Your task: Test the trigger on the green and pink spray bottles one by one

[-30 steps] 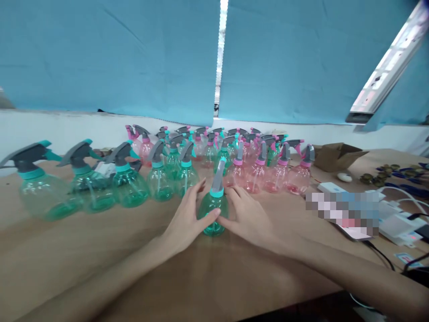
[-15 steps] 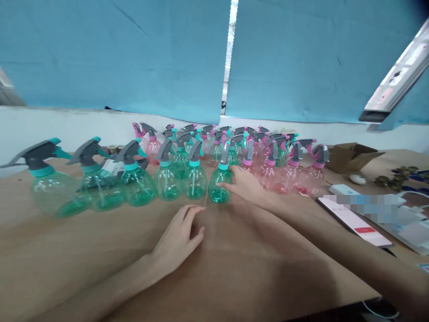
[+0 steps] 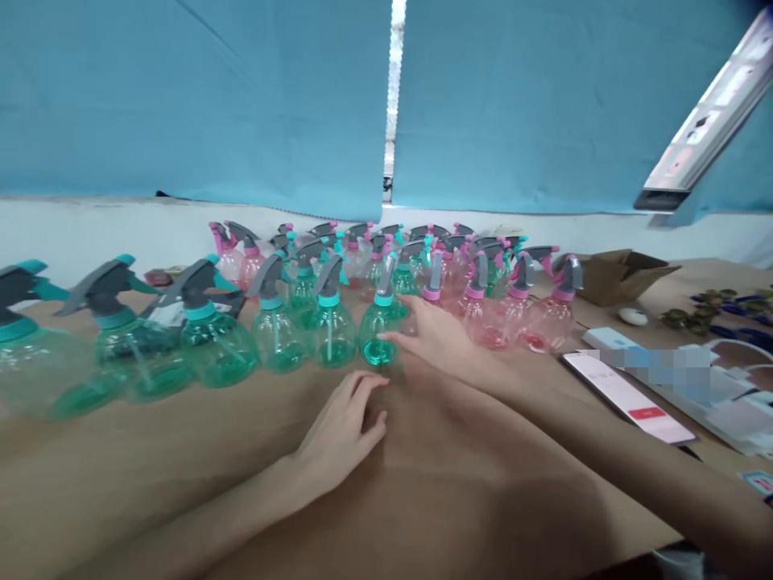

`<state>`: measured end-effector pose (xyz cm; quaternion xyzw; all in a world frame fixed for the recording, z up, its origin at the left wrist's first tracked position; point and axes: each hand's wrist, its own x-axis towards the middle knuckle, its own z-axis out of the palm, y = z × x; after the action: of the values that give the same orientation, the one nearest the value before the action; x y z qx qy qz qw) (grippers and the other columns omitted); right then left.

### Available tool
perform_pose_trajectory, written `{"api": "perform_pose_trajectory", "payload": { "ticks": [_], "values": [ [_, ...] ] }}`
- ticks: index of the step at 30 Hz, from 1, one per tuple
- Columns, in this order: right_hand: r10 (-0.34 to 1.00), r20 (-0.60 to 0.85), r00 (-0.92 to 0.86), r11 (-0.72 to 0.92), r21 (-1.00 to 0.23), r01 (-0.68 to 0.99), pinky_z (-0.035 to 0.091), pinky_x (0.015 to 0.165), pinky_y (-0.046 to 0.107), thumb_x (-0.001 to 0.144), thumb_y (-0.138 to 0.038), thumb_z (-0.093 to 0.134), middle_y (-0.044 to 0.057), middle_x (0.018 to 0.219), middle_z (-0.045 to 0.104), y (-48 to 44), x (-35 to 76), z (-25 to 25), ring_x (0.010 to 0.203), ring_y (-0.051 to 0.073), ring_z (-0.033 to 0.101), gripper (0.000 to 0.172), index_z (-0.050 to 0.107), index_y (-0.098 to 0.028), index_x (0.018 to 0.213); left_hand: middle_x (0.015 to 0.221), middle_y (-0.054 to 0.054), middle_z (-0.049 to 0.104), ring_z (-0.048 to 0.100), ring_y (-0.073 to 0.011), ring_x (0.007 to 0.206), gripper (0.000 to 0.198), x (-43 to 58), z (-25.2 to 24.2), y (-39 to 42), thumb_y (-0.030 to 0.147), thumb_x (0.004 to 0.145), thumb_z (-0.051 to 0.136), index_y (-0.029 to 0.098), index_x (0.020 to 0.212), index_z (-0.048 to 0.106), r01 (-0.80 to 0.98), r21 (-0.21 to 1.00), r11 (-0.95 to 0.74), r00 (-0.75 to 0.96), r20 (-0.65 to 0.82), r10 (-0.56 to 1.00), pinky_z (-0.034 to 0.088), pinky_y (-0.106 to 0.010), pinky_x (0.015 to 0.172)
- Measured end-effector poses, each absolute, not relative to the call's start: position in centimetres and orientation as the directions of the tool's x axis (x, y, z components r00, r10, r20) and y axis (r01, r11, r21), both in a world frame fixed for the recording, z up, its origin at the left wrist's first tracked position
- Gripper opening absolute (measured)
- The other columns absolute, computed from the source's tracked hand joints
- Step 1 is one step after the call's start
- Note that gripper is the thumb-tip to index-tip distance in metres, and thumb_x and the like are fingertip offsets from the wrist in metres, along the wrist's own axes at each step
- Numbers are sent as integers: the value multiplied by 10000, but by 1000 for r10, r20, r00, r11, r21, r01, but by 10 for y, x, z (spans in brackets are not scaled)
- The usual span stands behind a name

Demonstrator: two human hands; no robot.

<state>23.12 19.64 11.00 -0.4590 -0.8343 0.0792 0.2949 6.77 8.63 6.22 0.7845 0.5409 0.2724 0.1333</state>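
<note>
My right hand (image 3: 444, 334) is around the right side of a green spray bottle (image 3: 375, 346), thumb across its front and fingers partly hidden behind it. The bottle stands upright on the table, with a turquoise collar, a grey trigger head and some liquid inside. Nearer to me, my left hand (image 3: 347, 423) hovers or rests over the tabletop, fingers loosely bent and apart, holding nothing. Left of the held bottle runs a row of similar green bottles, the closest being one green spray bottle (image 3: 334, 334). Pink spray bottles (image 3: 547, 322) continue the row to the right.
Behind the front row stand several more pink and green bottles (image 3: 356, 262). At right are an open cardboard box (image 3: 625, 278), a white oval object (image 3: 633, 316), a phone (image 3: 628, 395), a power strip with cables (image 3: 718, 395) and small greenish-brown pieces (image 3: 694, 314). Blue cloth (image 3: 199, 97) hangs behind.
The view has shifted, so the bottles appear farther left. My left hand has moved a little right, closer to below the held bottle. My right hand stays at the same bottle.
</note>
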Motion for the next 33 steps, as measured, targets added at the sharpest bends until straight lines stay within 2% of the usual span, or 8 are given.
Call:
{"api": "perform_pose_trajectory", "payload": {
  "ticks": [4,6,10,15,20,22,26,33],
  "values": [
    [792,496,-355,575,-412,707,460,773,385,848,-449,518,49,1016,676,187,268,114,896,250,633,332,577,-232,1092,1190,-77,477,474,-222,1131,318,79,65,98,143,830,456,222,1139,449,755,516,-405,283,300,911,400,-422,960],
    [795,525,-306,557,-429,711,459,776,378,853,-410,518,46,1006,680,187,285,112,908,247,629,267,601,-231,1032,1178,-71,485,484,-222,1113,312,86,65,106,148,838,448,231,1138,450,745,526,-411,280,312,908,407,-428,949],
    [798,545,-258,545,-468,695,444,836,413,826,-447,544,89,1128,636,196,300,103,1023,277,591,374,556,-205,1111,1151,-49,513,515,-216,1071,284,104,62,116,152,845,440,244,1113,459,703,576,-418,271,327,905,426,-430,929],
    [871,427,-244,468,-566,678,404,927,434,729,-588,598,161,1298,514,213,290,95,1177,304,492,753,392,-144,1300,1132,-44,527,525,-213,1060,276,121,64,116,134,829,453,240,1083,471,672,595,-440,296,328,897,440,-419,918],
    [912,332,-242,406,-639,653,445,857,426,668,-676,587,199,1225,557,229,277,95,1115,333,535,917,325,-109,1340,1120,-41,537,540,-193,1030,266,126,71,112,124,827,448,236,1067,478,641,633,-434,311,303,901,483,-382,880],
    [918,326,-224,388,-628,675,456,821,422,663,-685,579,196,1162,593,233,273,95,1064,338,564,901,353,-96,1308,1110,-40,544,546,-190,1015,262,125,73,109,121,824,448,238,1056,484,633,642,-432,306,306,902,498,-375,858],
    [933,297,-202,343,-567,749,465,758,415,706,-635,566,173,1067,629,237,267,96,972,339,602,697,460,-107,1147,1092,-38,560,561,-187,993,253,125,76,103,123,821,447,240,1038,500,629,649,-429,306,301,903,514,-369,828],
    [928,300,-220,354,-531,770,454,769,403,721,-589,567,171,1086,610,236,268,98,985,323,595,584,456,-139,1076,1047,-22,589,612,-168,862,208,127,85,95,154,841,457,248,1018,513,641,652,-405,273,299,914,519,-342,762]
  ]
}}
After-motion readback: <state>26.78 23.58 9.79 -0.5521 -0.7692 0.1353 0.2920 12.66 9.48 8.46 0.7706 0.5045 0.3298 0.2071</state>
